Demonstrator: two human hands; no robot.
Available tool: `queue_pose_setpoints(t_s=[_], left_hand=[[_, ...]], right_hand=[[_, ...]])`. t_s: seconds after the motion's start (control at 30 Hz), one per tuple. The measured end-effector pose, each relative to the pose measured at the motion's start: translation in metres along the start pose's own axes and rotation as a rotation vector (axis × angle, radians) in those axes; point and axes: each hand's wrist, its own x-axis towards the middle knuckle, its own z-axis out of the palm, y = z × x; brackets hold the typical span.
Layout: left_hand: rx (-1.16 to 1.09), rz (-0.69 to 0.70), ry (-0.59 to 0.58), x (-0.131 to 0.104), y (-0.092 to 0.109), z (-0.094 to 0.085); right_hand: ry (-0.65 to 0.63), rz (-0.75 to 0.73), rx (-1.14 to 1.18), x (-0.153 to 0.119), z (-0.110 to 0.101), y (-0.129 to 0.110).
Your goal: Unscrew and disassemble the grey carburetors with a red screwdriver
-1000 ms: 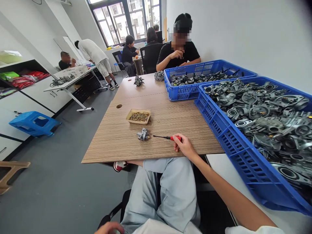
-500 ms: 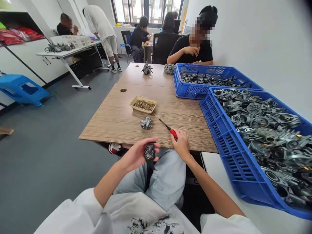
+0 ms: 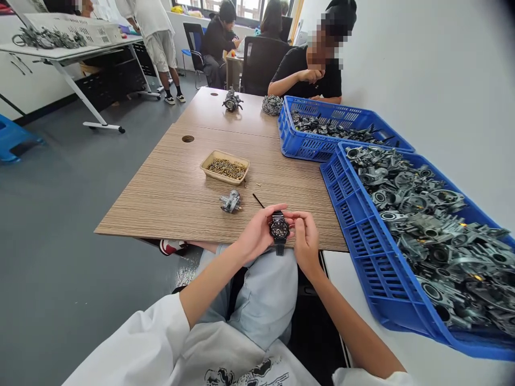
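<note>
A black wristwatch [image 3: 279, 229] is held upright above my lap at the table's front edge, its dial facing me. My left hand [image 3: 259, 231] wraps round the watch from the left. Close on the right, my right hand [image 3: 306, 238] has its fingers bent together at the watch's side; whether they pinch the watch is too small to tell. Behind the hands, the dark shaft of a screwdriver [image 3: 258, 200] shows on the table, its handle hidden. A grey metal carburetor [image 3: 230, 201] lies to the left, in front of a beige tray [image 3: 205, 169] of brass-coloured screws.
Two blue crates [image 3: 354, 225] [image 3: 287, 145] of metal parts line the right side of the wooden table [image 3: 161, 187]. Another carburetor [image 3: 232, 101] and a heap of small metal parts [image 3: 272, 105] stand at the far end. A person [image 3: 298, 69] sits behind them.
My left hand has brought the watch up and to the right. My right hand has let go of the red screwdriver handle and come to the watch. The view has shifted to the right.
</note>
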Motion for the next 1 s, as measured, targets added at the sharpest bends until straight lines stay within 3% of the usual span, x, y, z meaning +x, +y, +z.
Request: queue_pose_setpoints(t_s=[0.1, 0.27, 0.43, 0.67, 1.0], left_hand=[[-0.025, 0.024, 0.035, 0.008, 0.003, 0.000], [-0.040, 0.060, 0.095, 0.016, 0.007, -0.002], [-0.062, 0.120, 0.076, 0.017, 0.008, -0.003], [0.270, 0.230, 0.123, 0.020, 0.000, -0.013], [0.453, 0.323, -0.050, 0.017, -0.003, -0.010]], right_hand=[[0.001, 0.057, 0.053, -0.002, 0.005, 0.001], [-0.151, 0.137, 0.147, -0.006, 0.008, 0.006], [-0.240, 0.149, 0.152, -0.010, 0.010, 0.006], [-0.274, 0.088, 0.048, 0.000, 0.000, 0.010], [-0.368, -0.006, -0.102, 0.001, -0.007, 0.009]])
